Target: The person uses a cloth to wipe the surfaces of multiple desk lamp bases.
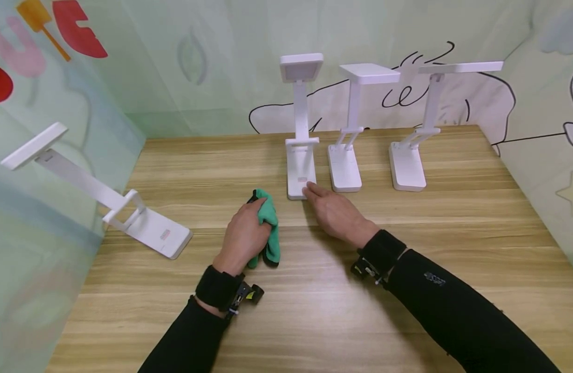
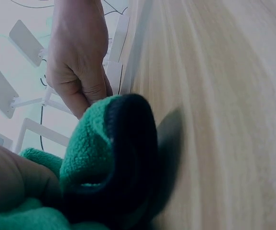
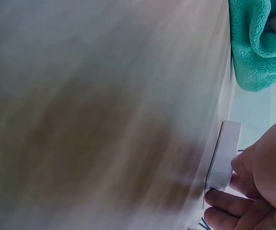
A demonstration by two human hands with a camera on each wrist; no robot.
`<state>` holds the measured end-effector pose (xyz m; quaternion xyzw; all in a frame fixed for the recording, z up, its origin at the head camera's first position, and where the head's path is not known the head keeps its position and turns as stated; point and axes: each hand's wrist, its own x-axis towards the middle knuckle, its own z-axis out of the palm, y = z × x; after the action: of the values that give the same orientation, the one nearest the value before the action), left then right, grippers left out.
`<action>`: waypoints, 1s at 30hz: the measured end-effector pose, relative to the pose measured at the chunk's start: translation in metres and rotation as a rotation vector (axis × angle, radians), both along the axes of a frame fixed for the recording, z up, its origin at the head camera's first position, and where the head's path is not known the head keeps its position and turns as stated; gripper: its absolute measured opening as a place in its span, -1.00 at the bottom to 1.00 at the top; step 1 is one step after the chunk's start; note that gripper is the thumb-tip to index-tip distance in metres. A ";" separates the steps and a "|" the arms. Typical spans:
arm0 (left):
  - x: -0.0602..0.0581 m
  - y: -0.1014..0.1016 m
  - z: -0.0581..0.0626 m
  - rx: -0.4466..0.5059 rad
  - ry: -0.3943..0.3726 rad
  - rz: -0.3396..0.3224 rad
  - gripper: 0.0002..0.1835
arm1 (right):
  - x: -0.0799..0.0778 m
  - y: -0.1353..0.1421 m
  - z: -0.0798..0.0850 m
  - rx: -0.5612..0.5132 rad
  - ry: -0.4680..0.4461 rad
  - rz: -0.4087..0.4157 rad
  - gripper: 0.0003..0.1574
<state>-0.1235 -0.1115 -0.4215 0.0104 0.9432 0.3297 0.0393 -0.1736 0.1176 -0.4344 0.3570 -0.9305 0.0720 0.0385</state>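
My left hand (image 1: 246, 235) grips a green cloth (image 1: 269, 223) with dark edging, low over the wooden table. Bunched folds of it fill much of the left wrist view. To its right, my right hand (image 1: 335, 212) touches the front right corner of a white desk lamp (image 1: 301, 171). In the right wrist view, the thumb (image 3: 243, 163) meets the lamp's base (image 3: 225, 148) and the other fingers (image 3: 221, 201) lie along its side, fairly straight. This lamp stands upright on its base, its panel head raised on a post.
Two similar white lamps, a middle one (image 1: 345, 166) and a right one (image 1: 407, 166), stand along the back. A fourth lamp (image 1: 158, 233) sits angled at the table's left edge. Printed curtains (image 1: 211, 77) enclose the wooden table (image 1: 305, 321) behind and at both sides.
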 end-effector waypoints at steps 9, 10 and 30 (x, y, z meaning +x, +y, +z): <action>0.001 0.001 0.001 0.029 -0.018 -0.008 -0.37 | 0.001 0.002 0.001 -0.001 -0.021 -0.010 -0.35; 0.001 0.001 0.002 0.036 -0.023 -0.010 -0.36 | 0.002 0.002 0.000 -0.005 -0.019 -0.009 -0.34; 0.022 0.031 0.010 0.791 -0.184 0.029 -0.48 | 0.066 0.014 0.016 -0.651 -0.315 -0.142 -0.19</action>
<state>-0.1017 -0.0804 -0.4111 -0.0183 0.7362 0.6672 0.1118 -0.1075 0.1316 -0.4182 0.2453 -0.8758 0.4155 0.0111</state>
